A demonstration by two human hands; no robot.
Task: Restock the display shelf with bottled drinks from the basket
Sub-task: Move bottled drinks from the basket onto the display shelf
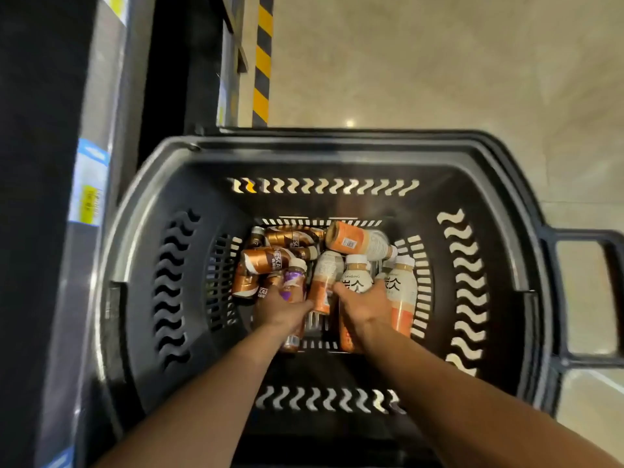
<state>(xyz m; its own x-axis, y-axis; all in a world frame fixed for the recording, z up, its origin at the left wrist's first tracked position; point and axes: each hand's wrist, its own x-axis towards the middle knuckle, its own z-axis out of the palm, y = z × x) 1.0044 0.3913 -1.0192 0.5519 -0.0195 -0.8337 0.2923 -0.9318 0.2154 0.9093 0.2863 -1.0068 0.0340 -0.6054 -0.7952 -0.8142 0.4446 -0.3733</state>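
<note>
In the black perforated plastic basket (337,143), a purple-labelled bottle (294,278) is gripped by the left hand (282,307) and a white-and-orange plastic bottle (356,276) by the right hand (366,307). On lifting, the touching brown coffee bottles (266,259) could be dragged or toppled.

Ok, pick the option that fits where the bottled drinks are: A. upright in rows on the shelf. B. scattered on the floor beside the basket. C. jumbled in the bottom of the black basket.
C: the bottled drinks lie jumbled in the bottom of the black basket, where the left hand grips a purple-labelled bottle and the right hand a white-and-orange bottle.
</note>
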